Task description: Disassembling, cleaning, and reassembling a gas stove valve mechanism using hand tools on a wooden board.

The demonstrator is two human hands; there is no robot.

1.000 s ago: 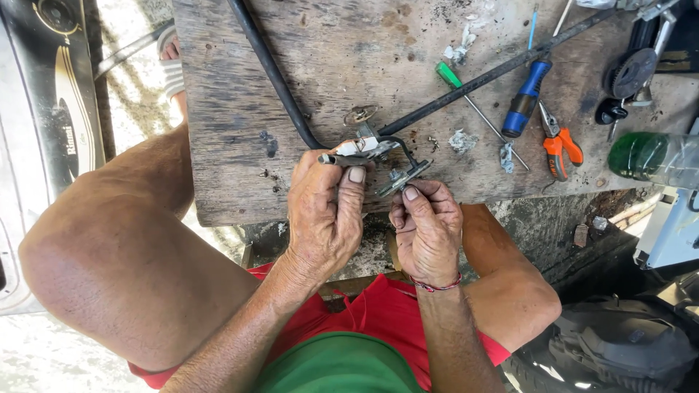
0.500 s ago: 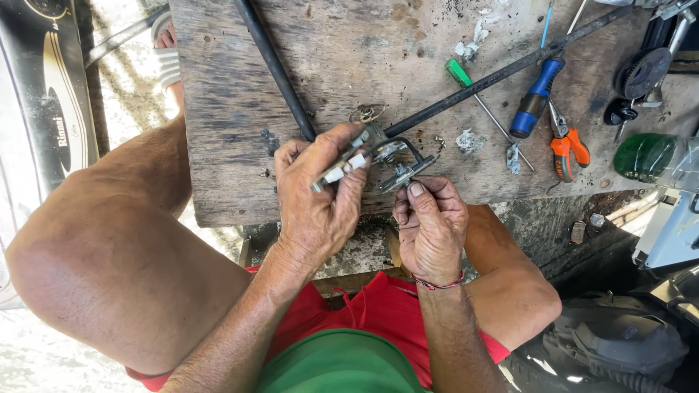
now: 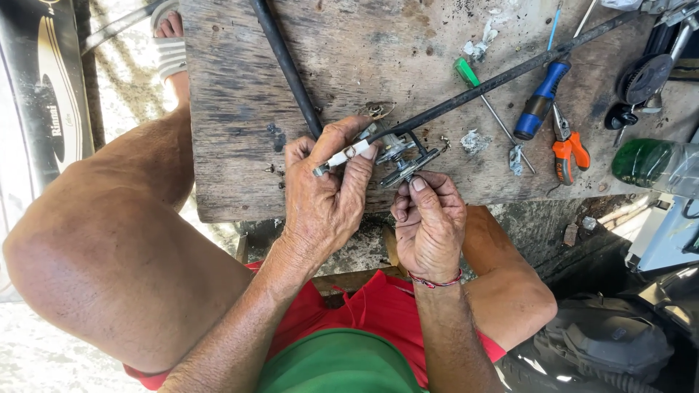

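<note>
Near edge of the worn grey wooden plank worktop: a small metal brake-like assembly with a white-tipped lever is held over the edge in both hands. The left hand has its grip clamped on the white lever end, thumb pressed on top. The right hand has its grip pinched together on a threaded bolt end at the assembly's lower side.

The assembly is judged partly put together: a black cable is already run into it, while the bolt seems not yet seated.

Further back, unused, are laid a green-handled screwdriver, a blue-handled tool and orange-handled pliers; a few small loose bits are scattered near them.
</note>
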